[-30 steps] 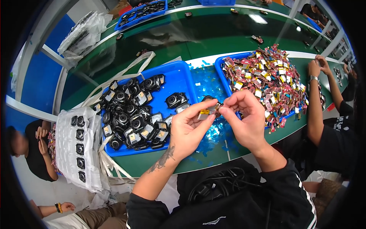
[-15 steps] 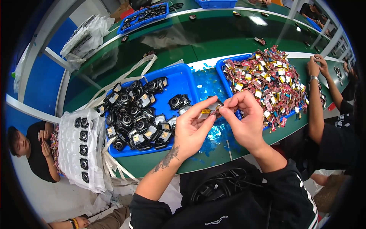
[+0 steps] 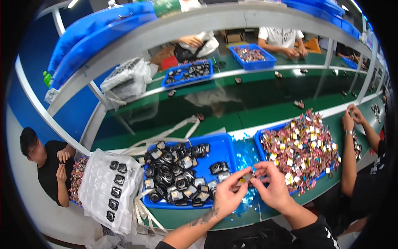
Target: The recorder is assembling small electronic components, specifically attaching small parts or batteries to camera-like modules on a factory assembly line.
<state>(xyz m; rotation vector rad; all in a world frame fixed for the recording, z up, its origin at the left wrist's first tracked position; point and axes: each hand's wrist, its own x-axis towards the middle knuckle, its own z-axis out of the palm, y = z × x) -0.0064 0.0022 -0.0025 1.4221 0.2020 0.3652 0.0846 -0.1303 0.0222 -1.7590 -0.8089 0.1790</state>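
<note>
While our left hand [image 3: 229, 195] slants in from seven o'clock and our right hand [image 3: 273, 187] from five, the two meet fingertip to fingertip above the green table [image 3: 174, 214]. Between them we hold a small electronic part [image 3: 247, 177], yellowish where it shows, much of it hidden by our fingers. Our left thumb and index finger stretch toward two o'clock, closed on the part in a pinch; the tattooed forearm behind them lies low and slants across the table edge. Our right hand tips toward ten o'clock, knuckles raised and fingers curled, its thumb and forefinger pinched on the part's right edge; the exact contact is too small for us to make out.

From the part, we see a blue tray [image 3: 203, 167] at nine o'clock, heaped with black watch-like cases [image 3: 168, 176], and a second blue tray [image 3: 259, 144] at two, piled high with small circuit boards [image 3: 300, 149] in red, white and yellow. Scraps of blue film [image 3: 245, 155] lie between these trays at twelve. Farther out at nine is a white moulded sheet [image 3: 97, 176] bearing more black cases. A co-worker's forearm [image 3: 349, 166] shows at three, and across the workspace, at twelve, a far blue tray [image 3: 259, 65] holds more boards.
</note>
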